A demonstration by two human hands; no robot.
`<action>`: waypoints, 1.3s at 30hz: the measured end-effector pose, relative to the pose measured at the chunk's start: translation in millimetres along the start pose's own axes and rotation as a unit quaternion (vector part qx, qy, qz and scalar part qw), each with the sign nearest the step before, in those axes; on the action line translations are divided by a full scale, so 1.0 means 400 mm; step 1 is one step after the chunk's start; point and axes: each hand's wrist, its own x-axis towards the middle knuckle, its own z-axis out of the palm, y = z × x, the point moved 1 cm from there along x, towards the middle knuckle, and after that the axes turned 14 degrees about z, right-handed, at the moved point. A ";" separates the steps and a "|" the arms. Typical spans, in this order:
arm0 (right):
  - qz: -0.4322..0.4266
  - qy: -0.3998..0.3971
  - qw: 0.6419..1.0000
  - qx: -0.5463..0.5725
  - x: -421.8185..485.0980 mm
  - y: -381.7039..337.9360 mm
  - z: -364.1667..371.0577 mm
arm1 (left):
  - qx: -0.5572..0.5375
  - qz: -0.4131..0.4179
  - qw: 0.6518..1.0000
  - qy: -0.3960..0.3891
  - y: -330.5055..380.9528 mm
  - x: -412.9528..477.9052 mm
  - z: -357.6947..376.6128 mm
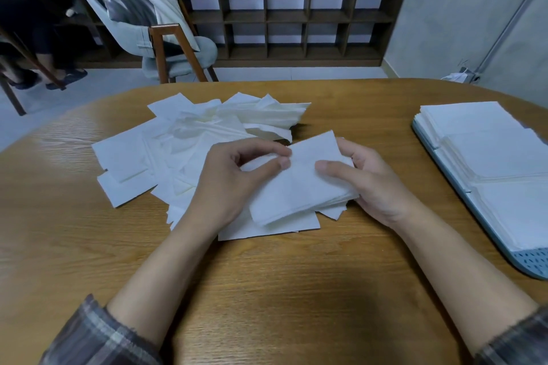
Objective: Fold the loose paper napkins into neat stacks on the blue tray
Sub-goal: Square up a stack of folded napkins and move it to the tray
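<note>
White napkin (pixel 299 187), left hand (pixel 231 184) pinching it, right hand (pixel 370 181) gripping it, three stacks (pixel 498 154), one tray (pixel 530 261)

The wooden desk (pixel 281 275) has a rounded far edge and its grain runs from side to side. A loose heap of white napkins (pixel 178 139) lies on it left of centre, the sheets overlapping at odd angles. A blue tray (pixel 530 264) lies at the right edge, well apart from the heap.
</note>
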 end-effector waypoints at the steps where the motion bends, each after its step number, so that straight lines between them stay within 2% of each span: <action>1: -0.003 -0.002 1.000 -0.019 0.001 0.003 0.005 | 0.004 -0.009 1.000 -0.015 0.000 -0.001 0.000; 9: -0.034 0.005 0.997 -0.075 -0.017 -0.010 0.027 | 0.002 -0.024 0.999 -0.031 -0.008 -0.003 0.002; 13: -0.050 0.024 0.988 -0.147 -0.024 -0.019 0.031 | 0.007 -0.007 0.999 -0.032 -0.008 -0.004 0.004; 19: -0.077 0.022 0.983 -0.168 -0.027 -0.021 0.035 | 0.032 0.020 0.999 -0.030 -0.008 -0.006 0.012; 23: -0.097 0.053 0.981 -0.162 -0.032 -0.027 0.027 | 0.139 0.080 0.987 -0.010 -0.023 -0.005 0.012; 25: -0.117 0.090 0.975 -0.164 -0.030 -0.038 0.016 | 0.175 0.072 0.982 0.026 -0.030 -0.002 0.010; 27: -0.113 0.068 0.988 -0.078 -0.026 -0.041 0.005 | 0.128 0.028 0.990 0.055 -0.030 -0.001 0.005; 29: -0.099 0.044 0.994 -0.002 -0.025 -0.037 0.004 | 0.022 -0.038 0.998 0.033 -0.020 0.003 0.004; 31: -0.099 0.057 0.993 -0.018 -0.021 -0.030 0.013 | -0.025 -0.065 0.997 -0.014 -0.007 0.003 0.006; 33: -0.100 0.080 0.990 -0.059 -0.016 -0.025 0.019 | -0.005 -0.039 0.999 -0.035 0.006 -0.005 0.012; 37: -0.061 0.020 0.997 -0.048 -0.018 -0.026 0.004 | 0.057 0.010 0.998 -0.017 -0.010 -0.010 0.017; 39: -0.069 0.029 0.992 -0.104 -0.017 -0.025 0.000 | 0.068 0.026 0.997 -0.015 -0.018 -0.011 0.020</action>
